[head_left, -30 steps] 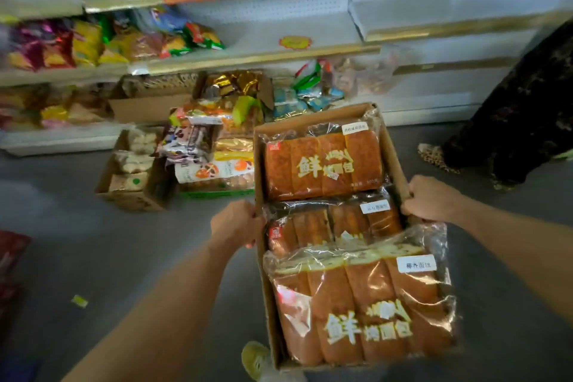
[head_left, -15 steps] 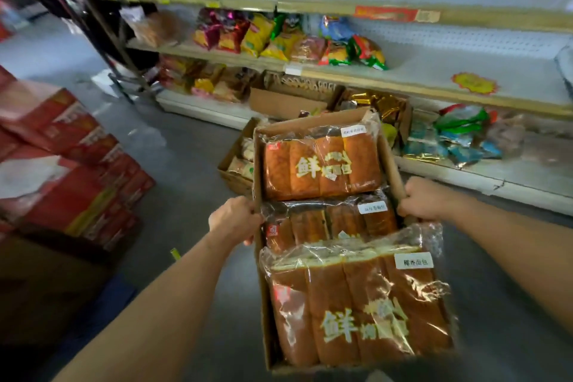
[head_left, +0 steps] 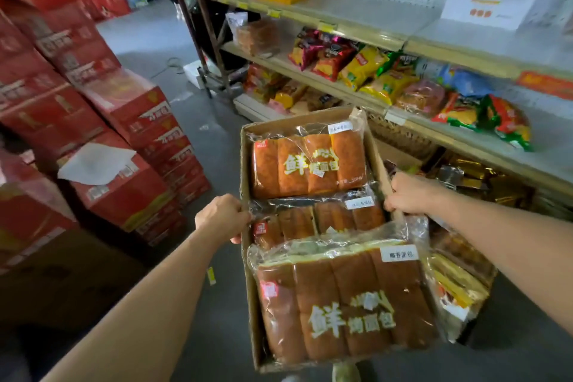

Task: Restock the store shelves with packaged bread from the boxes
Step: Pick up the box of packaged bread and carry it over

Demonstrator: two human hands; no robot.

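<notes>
Left hand (head_left: 221, 215) and right hand (head_left: 409, 194) grip box (head_left: 246, 304), lengthwise pointing away.

Left hand (head_left: 221, 216), right hand (head_left: 410, 194) curled, gripping.

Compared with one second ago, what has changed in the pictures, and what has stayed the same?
The person has turned left along the aisle: stacked red cartons now fill the left side, and the shelves have slid right. Both the left hand and right hand still grip the cardboard box, with the same three bread packs inside.
</notes>
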